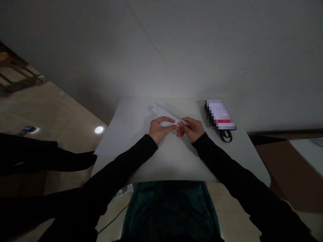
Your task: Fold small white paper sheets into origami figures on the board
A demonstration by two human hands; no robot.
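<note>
Folded white paper [168, 112] sits near the middle of a white table [174, 168], up off its far half and held between both hands. A white wall [161, 50] rises beyond the table, and a beige tiled floor [50, 107] spreads to its left, with a wooden chair [17, 72] well off that way. Another person's black sleeve [58, 158] reaches in just left of the table. On the table, right of the paper, lies a pixelated packet [220, 115], with a black cord [225, 136] looped at its near end. The left hand [160, 129] curls around the paper's near fold, gripping it. The right hand [191, 129] pinches the paper's other end, its fingertips almost meeting the left hand's.
</note>
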